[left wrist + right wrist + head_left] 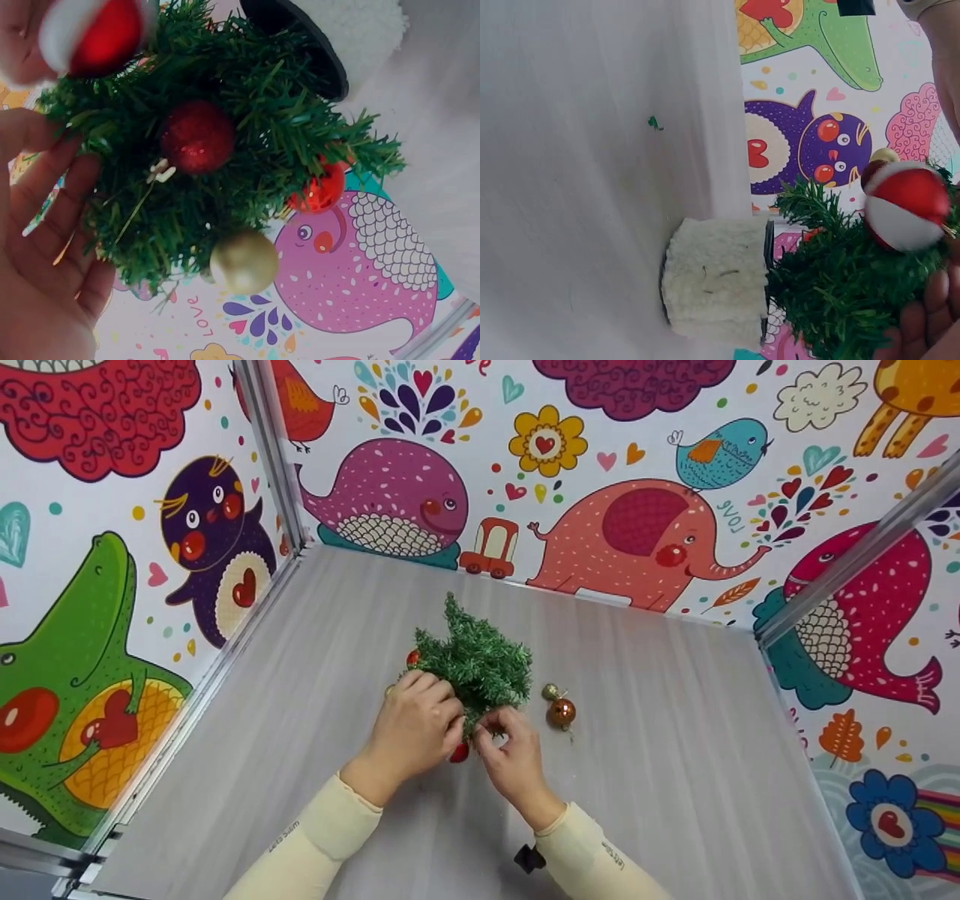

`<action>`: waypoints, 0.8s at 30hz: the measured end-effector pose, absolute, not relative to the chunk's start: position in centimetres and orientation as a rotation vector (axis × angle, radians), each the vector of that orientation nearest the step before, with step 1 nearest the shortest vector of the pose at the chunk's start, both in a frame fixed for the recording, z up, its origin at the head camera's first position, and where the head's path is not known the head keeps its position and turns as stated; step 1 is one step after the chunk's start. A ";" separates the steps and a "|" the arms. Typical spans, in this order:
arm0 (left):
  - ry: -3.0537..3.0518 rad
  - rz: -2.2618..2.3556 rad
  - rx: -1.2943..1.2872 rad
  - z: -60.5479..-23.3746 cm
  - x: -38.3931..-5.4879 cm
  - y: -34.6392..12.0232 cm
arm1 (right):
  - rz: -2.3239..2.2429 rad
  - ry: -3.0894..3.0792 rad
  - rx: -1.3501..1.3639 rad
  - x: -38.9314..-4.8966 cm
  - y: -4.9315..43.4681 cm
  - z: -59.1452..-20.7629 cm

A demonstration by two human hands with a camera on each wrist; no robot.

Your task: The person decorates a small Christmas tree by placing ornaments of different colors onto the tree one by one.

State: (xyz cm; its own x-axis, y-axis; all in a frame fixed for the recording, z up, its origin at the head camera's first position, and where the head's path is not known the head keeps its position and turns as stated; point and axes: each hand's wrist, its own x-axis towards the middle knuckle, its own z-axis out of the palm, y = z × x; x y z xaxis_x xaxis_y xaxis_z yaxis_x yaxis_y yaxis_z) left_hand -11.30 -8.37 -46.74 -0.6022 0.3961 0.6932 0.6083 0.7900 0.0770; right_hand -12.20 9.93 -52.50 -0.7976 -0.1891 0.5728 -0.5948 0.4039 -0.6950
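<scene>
By the left hand [420, 724], bent fingers are laid against an artificial tree [484, 656] just beyond; by the right hand [516, 757], thumb and forefinger are held close together. Whether anything is pinched by either cannot be told. Between them, a red-and-white ball [907, 206] is visible. "Lets Slim" is printed on both sleeves [315, 832], "LOVE" on the wall [729, 519] beyond.

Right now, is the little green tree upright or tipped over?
Upright: in the right wrist view, its white pot stands base-down on the tabletop, and the tree rises from the pot's rim.
</scene>
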 end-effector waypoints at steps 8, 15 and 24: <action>-2.346 -0.349 -0.787 -46.5 -11.3 -8.5 | 1.300 -2.347 0.743 -12.4 10.5 -52.4; -2.337 -0.372 -0.807 -46.3 -10.8 -8.5 | 1.219 -2.306 0.829 -12.6 10.9 -52.8; -2.300 -0.387 -0.819 -46.2 -10.8 -8.6 | 1.162 -2.274 0.840 -12.6 11.4 -52.4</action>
State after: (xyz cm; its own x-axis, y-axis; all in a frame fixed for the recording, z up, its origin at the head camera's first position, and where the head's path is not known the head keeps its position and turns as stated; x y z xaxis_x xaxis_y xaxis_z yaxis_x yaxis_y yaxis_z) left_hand -10.81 -8.61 -46.23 -0.5885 0.4528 0.6698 0.6471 0.7605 0.0545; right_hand -12.56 11.43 -52.42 -0.7137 -0.3129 0.6267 -0.6912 0.4599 -0.5575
